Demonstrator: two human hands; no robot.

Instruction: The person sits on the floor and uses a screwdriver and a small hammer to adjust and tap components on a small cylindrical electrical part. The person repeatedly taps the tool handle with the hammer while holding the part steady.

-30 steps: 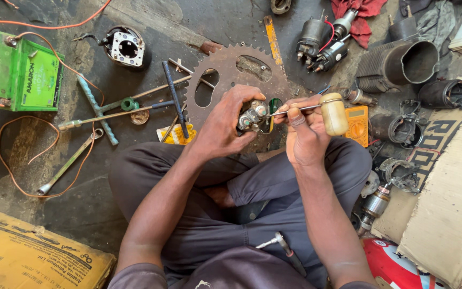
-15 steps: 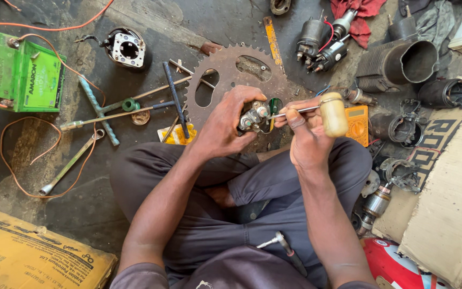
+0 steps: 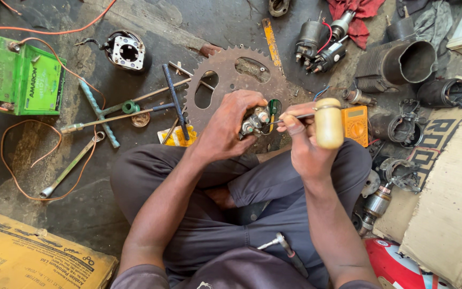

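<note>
Left hand (image 3: 225, 131) grip tight around knobbly metal part (image 3: 255, 122), right hand (image 3: 303, 144) clasping wooden-handled screwdriver (image 3: 322, 122)

- Seated cross-legged on workshop floor, seen from above.
- Dark grey trousers (image 3: 274, 203), loose cut, creased w/ folds over both thighs & knees.
- Top: dull purple-grey fabric (image 3: 225, 273), visible at bottom edge only; short sleeves ending above elbows, small white mark near chest.
- Forearms bare, no watch, no bracelet.
- Left hand (image 3: 231, 128) & right hand (image 3: 303, 147) bare, no gloves, no rings visible.
- Nails short; dirt/grease smudges on fingers.
- Feet tucked under legs, mostly hidden; footwear not discernible.
</note>
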